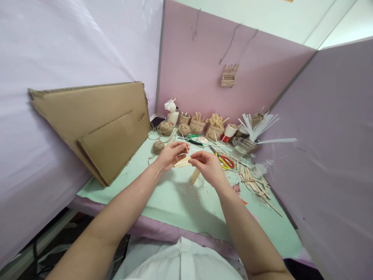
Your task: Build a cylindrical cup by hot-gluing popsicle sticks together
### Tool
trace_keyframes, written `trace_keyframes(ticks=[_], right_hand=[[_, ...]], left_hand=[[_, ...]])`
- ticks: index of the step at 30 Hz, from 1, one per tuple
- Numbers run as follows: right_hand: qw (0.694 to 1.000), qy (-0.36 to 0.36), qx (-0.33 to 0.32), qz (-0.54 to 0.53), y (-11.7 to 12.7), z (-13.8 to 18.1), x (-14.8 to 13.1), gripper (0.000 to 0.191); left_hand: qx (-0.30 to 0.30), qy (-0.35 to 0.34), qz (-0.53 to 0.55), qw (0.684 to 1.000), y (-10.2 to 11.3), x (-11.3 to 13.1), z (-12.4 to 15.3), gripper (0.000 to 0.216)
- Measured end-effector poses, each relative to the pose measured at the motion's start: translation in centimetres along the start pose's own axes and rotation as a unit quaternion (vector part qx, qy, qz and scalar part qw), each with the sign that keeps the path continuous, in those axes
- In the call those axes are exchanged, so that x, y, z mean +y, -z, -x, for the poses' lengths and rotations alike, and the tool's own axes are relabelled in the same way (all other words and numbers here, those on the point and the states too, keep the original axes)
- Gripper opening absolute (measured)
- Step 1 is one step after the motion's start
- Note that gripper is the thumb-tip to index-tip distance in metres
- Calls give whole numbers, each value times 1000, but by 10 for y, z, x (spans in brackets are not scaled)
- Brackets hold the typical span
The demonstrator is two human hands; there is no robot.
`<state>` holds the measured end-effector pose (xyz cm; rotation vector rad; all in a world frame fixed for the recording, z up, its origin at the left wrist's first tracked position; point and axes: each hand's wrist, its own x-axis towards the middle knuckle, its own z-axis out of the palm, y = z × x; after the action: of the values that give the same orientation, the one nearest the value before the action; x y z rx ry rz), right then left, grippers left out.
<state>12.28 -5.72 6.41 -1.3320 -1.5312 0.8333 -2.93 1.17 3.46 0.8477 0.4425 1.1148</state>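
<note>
While the left hand pinches a thin stick and the right hand curls beside it — its grip I cannot tell — twine-wrapped cups hold wooden sticks

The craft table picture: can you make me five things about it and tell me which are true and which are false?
1. The left hand holds a thin pale stick. True.
2. The large brown cardboard sheet stands on the picture's right. False: it stands on the left.
3. A small pale wooden-stick rack lies on the table. False: it hangs at the pink back wall.
4. A round ball of brown twine sits left of the left hand. True.
5. The tabletop is black. False: it is pale green.
</note>
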Motion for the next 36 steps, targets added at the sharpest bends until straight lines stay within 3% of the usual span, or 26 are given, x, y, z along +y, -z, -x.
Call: trace_keyframes(ticks=[9,15,20,26,36], right_hand=[[999,22,10,32,2,1,5,19],[991,57,44,112,3,6,2,14],[975,90,62,194,4,15,0,10],[945,127,86,289,5,21,2,12],[924,148,94,341,11,30,7,13]], left_hand=[[1,7,-16,1000,-3,0,1,27],[9,-10,-10,1000,-2,4,1,28],[39,-27,12,999,0,7,-1,24],[68,3,47,997,0,10,-2,16],[16,58,75,995,3,8,0,10]])
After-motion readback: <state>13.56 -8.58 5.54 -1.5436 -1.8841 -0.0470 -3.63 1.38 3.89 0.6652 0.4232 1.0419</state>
